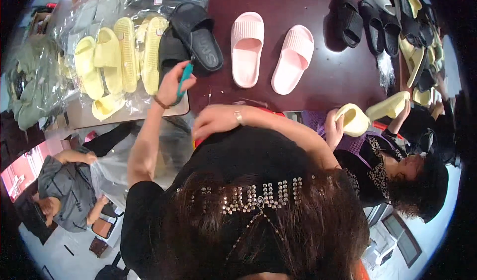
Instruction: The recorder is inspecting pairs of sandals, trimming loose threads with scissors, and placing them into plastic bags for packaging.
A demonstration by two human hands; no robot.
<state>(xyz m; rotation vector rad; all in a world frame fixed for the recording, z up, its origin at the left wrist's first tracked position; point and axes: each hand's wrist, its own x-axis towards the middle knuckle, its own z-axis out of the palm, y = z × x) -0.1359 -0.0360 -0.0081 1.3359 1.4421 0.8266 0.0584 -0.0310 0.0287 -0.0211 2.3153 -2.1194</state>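
My left hand [172, 85] is raised at the table's near edge, its fingers closed around a slim teal hand tool [186, 78]; which kind of tool, I cannot make out. Just beyond it lies a black slide sandal [198, 35], resting partly on another dark one. My right hand [214, 119] is bent in front of my chest, fingers pointing left and down, their tips mostly hidden. Ahead of it, a pink slide sandal [247, 51] and its tilted pink mate [293, 60] sit apart on the dark red table [278, 1], untouched by either hand.
Several yellow sandals [108, 61] lie on clear plastic at the left, with grey-green wrapped ones [37, 81] farther out. Black sandals [348, 19] and a mixed pile line the right. A co-worker at right holds a yellow sandal [354, 120]; another at left handles plastic sheeting [117, 173].
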